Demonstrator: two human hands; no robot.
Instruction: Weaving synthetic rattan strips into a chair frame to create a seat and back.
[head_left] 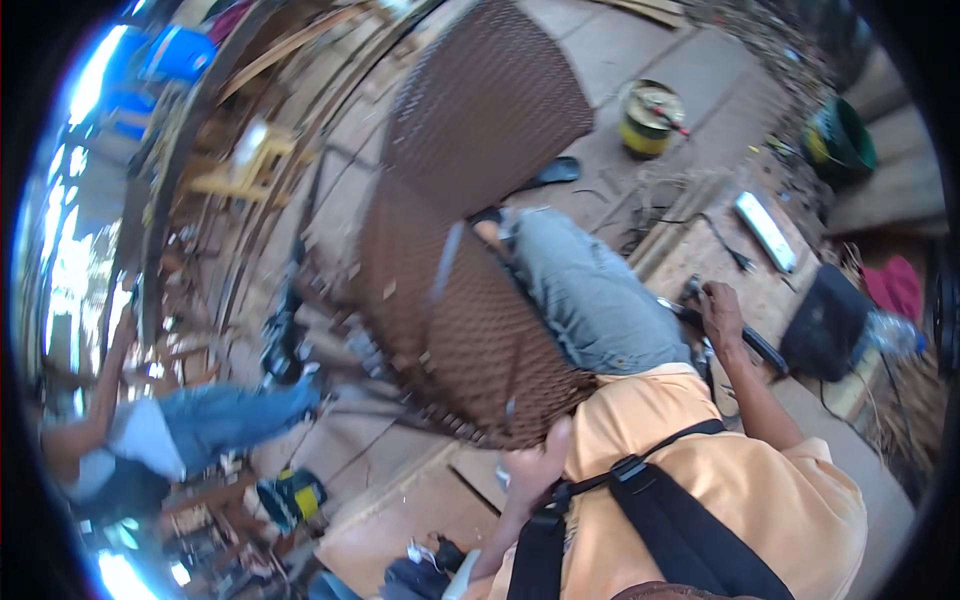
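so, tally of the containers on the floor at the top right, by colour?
Yellow can: 1
Green bucket: 1
Total: 2

Daylight scene, fairly bright overall. Strongest light sits left of the woven panel (470, 220): blown-out white-blue glare along the picture's left rim. Motion blur everywhere, worst left of the panel; floor clutter there smeared. Right of the panel, the boards are evenly lit with soft shadows. Heavy fisheye bending toward the rim, black corners. Panel weave partly sharp, edges soft.
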